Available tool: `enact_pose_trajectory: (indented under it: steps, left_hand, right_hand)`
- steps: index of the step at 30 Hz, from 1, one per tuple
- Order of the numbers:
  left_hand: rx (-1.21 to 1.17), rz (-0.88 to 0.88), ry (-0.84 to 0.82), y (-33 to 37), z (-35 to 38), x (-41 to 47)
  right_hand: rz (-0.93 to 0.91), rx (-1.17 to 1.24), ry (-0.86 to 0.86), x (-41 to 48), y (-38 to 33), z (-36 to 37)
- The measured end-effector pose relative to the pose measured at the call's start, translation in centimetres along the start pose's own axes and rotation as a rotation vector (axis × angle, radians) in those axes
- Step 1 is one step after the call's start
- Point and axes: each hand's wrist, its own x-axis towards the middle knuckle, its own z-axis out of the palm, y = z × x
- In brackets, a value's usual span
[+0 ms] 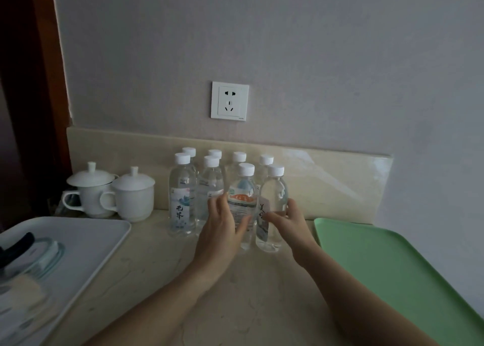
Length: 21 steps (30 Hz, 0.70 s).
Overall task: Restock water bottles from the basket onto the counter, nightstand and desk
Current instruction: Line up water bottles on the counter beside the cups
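Centrally, eight water bottles (182, 188) stood upright in two rows on the counter (157, 267), below a wall socket (230, 100). The left hand (222, 228), partly closed, gripped the orange-labelled bottle (243, 188), thumb across its front. The right hand (288, 222) gripped the front-right bottle (273, 191) likewise. Two lidded cups (133, 196) stood at centre left, a white tray (86, 241) at lower left, and a green tray (392, 272) at lower right.

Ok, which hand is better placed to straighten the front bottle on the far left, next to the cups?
Left. The left hand holds the orange-label bottle, nearer the far-left bottle; the right hand holds the far-right bottle and would have to cross over.
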Motion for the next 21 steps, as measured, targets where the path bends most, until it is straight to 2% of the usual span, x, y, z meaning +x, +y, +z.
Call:
enact_pose_trajectory:
  steps: [2,6,13,18,21]
  left_hand:
    - [-0.004,0.011,-0.001,-0.1,-0.2,-0.2]
    - [0.024,0.038,-0.011,-0.3,-0.5,-0.2]
    - [0.036,0.034,-0.004,-0.4,-0.3,-0.2]
    - [0.062,0.070,-0.037,-0.4,-0.4,-0.4]
    - [0.182,0.097,-0.080,-0.4,-0.7,-0.7]
  right_hand:
    - [0.027,-0.042,-0.041,0.0,0.4,0.3]
    - [0.068,-0.061,-0.020,0.7,0.9,0.6]
    - [0.022,-0.047,0.039,1.6,1.7,2.2]
    - [0.080,-0.072,-0.026,1.9,1.4,1.1]
    - [0.111,-0.080,-0.074,2.4,1.0,-0.1]
